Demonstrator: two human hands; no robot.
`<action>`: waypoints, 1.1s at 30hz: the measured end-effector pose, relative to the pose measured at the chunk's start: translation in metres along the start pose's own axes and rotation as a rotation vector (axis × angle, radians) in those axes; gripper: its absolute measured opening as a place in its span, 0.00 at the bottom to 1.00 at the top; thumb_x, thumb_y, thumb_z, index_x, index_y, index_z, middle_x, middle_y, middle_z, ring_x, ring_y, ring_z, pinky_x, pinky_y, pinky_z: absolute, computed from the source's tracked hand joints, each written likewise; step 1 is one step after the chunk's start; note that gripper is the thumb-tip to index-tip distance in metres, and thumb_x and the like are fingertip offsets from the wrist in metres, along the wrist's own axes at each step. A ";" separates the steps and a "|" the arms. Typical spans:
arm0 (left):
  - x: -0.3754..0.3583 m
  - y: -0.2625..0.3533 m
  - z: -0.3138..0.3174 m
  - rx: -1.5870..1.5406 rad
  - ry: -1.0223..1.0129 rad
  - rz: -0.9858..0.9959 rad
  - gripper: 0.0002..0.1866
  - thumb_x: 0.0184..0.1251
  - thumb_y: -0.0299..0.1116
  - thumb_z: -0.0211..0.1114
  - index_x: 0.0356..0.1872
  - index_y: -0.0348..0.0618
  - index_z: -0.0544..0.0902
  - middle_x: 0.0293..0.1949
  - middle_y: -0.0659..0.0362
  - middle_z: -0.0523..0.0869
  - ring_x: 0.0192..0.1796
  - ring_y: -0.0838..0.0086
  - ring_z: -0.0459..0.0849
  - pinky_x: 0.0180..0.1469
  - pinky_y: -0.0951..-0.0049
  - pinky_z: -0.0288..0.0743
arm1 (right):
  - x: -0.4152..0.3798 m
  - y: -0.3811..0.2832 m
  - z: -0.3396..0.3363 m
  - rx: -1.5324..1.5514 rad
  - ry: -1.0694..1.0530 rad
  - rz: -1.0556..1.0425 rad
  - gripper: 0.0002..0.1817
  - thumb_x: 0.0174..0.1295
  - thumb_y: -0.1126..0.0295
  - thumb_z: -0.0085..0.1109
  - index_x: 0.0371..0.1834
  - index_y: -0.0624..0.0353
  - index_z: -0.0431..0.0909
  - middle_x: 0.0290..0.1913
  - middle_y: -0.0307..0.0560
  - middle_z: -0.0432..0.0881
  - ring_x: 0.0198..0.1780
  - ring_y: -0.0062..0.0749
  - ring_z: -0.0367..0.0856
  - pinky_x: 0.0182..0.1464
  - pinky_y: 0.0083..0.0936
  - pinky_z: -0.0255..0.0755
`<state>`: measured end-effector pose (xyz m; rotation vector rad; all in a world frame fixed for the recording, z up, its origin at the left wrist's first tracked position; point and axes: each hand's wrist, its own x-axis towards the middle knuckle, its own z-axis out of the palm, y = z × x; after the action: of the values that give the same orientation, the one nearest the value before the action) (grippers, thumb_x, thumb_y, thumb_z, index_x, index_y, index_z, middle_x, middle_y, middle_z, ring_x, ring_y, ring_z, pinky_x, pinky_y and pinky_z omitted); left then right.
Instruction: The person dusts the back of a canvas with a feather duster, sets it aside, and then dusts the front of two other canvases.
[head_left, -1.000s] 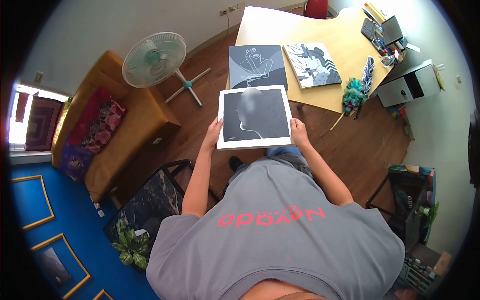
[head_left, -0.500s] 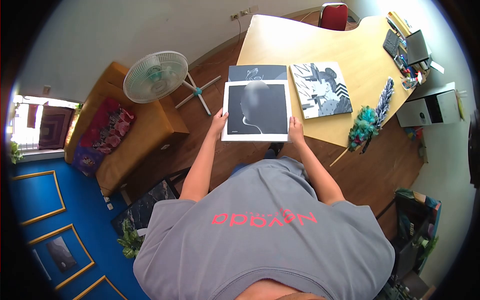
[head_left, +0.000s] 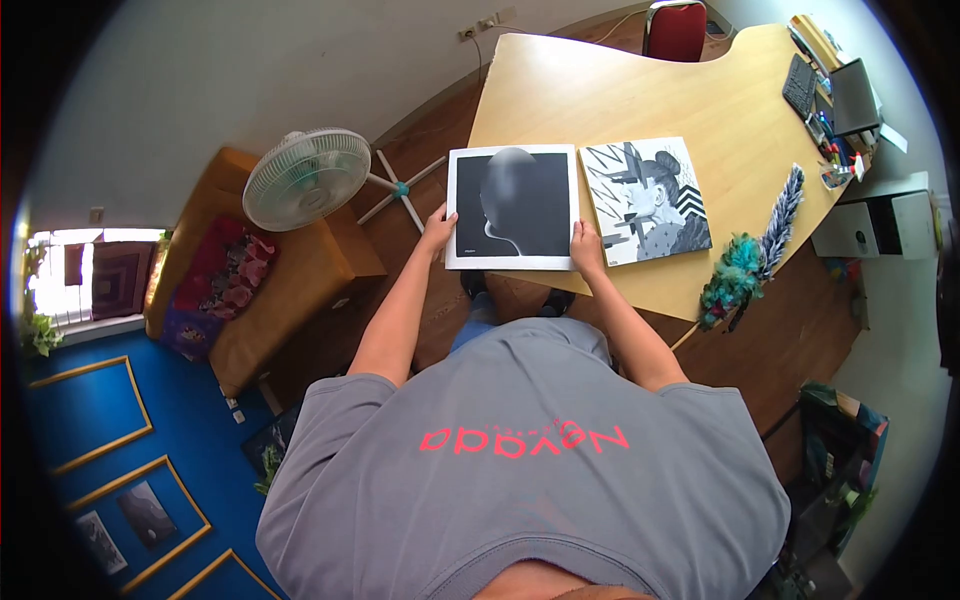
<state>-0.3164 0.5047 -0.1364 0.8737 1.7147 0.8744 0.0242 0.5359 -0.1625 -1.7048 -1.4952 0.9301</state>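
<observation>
A square canvas print [head_left: 525,205] with a white border and a dark head-shaped silhouette is gripped between my two hands at the near left corner of the desk. My left hand [head_left: 437,233] closes on its left edge, thumb over the front. On the opposite edge, my right hand [head_left: 587,247] holds it low down, near the corner. Just right of it, a black-and-white canvas [head_left: 648,200] showing a person with a hair bun lies flat on the desk.
A pale wooden desk [head_left: 560,95] spreads ahead of me. Feather dusters [head_left: 735,275] rest along its right side, below a keyboard [head_left: 799,85] and a laptop [head_left: 855,97]. A standing fan [head_left: 308,180] is left of the desk, before a brown sofa [head_left: 260,345]. A red chair [head_left: 675,32] stands beyond.
The held canvas has moved slightly forward over the desk. It now covers the dark picture that showed behind its far edge. My view has shifted a little.
</observation>
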 end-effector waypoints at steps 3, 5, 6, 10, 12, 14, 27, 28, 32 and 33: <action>0.015 -0.005 -0.007 0.049 -0.002 -0.007 0.22 0.77 0.33 0.58 0.69 0.43 0.74 0.55 0.58 0.85 0.56 0.72 0.81 0.60 0.70 0.72 | 0.002 -0.002 0.013 -0.057 0.003 0.012 0.21 0.75 0.61 0.46 0.56 0.69 0.79 0.48 0.66 0.84 0.52 0.59 0.82 0.55 0.43 0.74; 0.031 -0.030 -0.012 0.185 0.015 0.038 0.22 0.76 0.32 0.58 0.69 0.43 0.74 0.56 0.56 0.85 0.57 0.71 0.81 0.60 0.70 0.72 | 0.005 -0.004 0.021 -0.104 0.006 0.004 0.18 0.72 0.65 0.49 0.52 0.70 0.80 0.49 0.66 0.81 0.53 0.60 0.78 0.58 0.45 0.71; 0.038 -0.038 -0.014 0.315 0.049 0.083 0.22 0.75 0.32 0.58 0.68 0.42 0.74 0.56 0.54 0.85 0.57 0.69 0.81 0.60 0.70 0.72 | 0.004 -0.007 0.022 -0.107 0.026 0.012 0.18 0.72 0.65 0.49 0.52 0.70 0.80 0.49 0.66 0.81 0.53 0.60 0.78 0.58 0.45 0.71; 0.025 -0.014 -0.017 0.619 0.159 0.200 0.24 0.71 0.40 0.63 0.63 0.39 0.76 0.50 0.44 0.80 0.55 0.51 0.80 0.61 0.60 0.72 | -0.002 -0.002 0.031 -0.213 0.106 0.071 0.15 0.68 0.64 0.57 0.50 0.62 0.83 0.49 0.59 0.75 0.55 0.54 0.72 0.64 0.42 0.65; 0.030 -0.011 -0.020 0.621 0.117 0.224 0.25 0.69 0.42 0.63 0.63 0.41 0.76 0.52 0.43 0.76 0.55 0.48 0.79 0.61 0.57 0.72 | -0.003 -0.003 0.028 -0.248 0.082 0.148 0.15 0.67 0.62 0.59 0.48 0.61 0.84 0.49 0.59 0.76 0.55 0.53 0.72 0.64 0.43 0.65; 0.033 -0.013 -0.023 0.631 0.078 0.242 0.26 0.68 0.43 0.64 0.64 0.42 0.76 0.54 0.42 0.73 0.56 0.45 0.78 0.61 0.53 0.72 | -0.002 0.011 0.028 -0.183 0.154 0.216 0.14 0.66 0.60 0.61 0.44 0.61 0.84 0.47 0.57 0.77 0.53 0.50 0.75 0.61 0.41 0.68; -0.004 0.109 0.143 0.400 -0.220 0.773 0.13 0.67 0.31 0.64 0.50 0.36 0.80 0.46 0.49 0.80 0.51 0.59 0.81 0.54 0.63 0.76 | 0.027 0.101 -0.072 0.222 0.708 0.716 0.16 0.60 0.63 0.65 0.47 0.60 0.79 0.36 0.46 0.81 0.40 0.38 0.81 0.48 0.33 0.76; -0.004 0.108 0.164 0.346 -0.311 0.721 0.13 0.68 0.31 0.64 0.49 0.36 0.81 0.44 0.49 0.81 0.48 0.62 0.84 0.51 0.65 0.78 | 0.033 0.105 -0.082 0.220 0.709 0.720 0.16 0.60 0.63 0.65 0.47 0.60 0.79 0.36 0.46 0.81 0.40 0.38 0.81 0.48 0.33 0.76; -0.001 0.099 0.230 0.154 -0.481 0.175 0.21 0.70 0.37 0.65 0.58 0.35 0.77 0.52 0.49 0.83 0.49 0.67 0.84 0.52 0.70 0.79 | 0.056 0.104 -0.135 0.033 0.564 0.618 0.23 0.59 0.61 0.65 0.55 0.61 0.75 0.58 0.55 0.73 0.62 0.47 0.72 0.65 0.38 0.67; 0.010 0.091 0.244 0.184 -0.496 0.083 0.33 0.68 0.40 0.67 0.68 0.33 0.67 0.62 0.43 0.77 0.60 0.60 0.80 0.60 0.66 0.75 | 0.071 0.107 -0.145 -0.089 0.558 0.499 0.26 0.59 0.61 0.65 0.58 0.60 0.73 0.60 0.55 0.72 0.64 0.48 0.70 0.67 0.40 0.66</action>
<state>-0.0728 0.5951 -0.1253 1.1804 1.3415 0.4983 0.2086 0.5899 -0.1845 -2.2225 -0.7684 0.5460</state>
